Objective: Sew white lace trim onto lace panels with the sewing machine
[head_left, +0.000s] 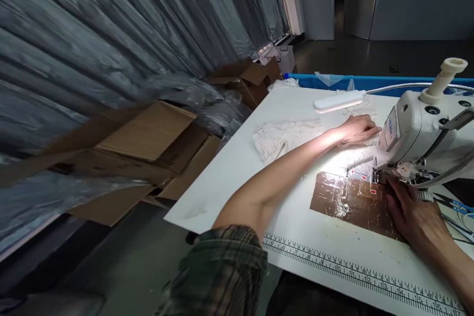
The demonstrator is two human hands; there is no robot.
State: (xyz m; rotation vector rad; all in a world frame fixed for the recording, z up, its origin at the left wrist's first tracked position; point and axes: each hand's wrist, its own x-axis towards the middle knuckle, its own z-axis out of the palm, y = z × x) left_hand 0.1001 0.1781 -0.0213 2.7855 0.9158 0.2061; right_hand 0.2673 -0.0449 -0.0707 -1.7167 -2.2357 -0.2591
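Observation:
At a white sewing machine (414, 123), my left hand (357, 129) is behind the needle area, its fingers curled down onto a piece of white lace (361, 158). The lace runs from under that hand toward the presser foot (377, 177). My right hand (416, 212) lies low beside the needle, thumb and forefinger stretched out and apart; its other fingers are partly hidden beneath the machine head. Beneath the needle area, a brown taped plate (348, 202) covers part of the table. A heap of white lace (285, 136) rests left of my left forearm.
A lit lamp (338, 102) on a flexible neck hangs over the white table (229, 197). Ruler markings (355, 271) run along the front edge. Scissors (454, 202) lie at the far right. Open cardboard boxes (148, 128) and plastic sheeting stand left of the table.

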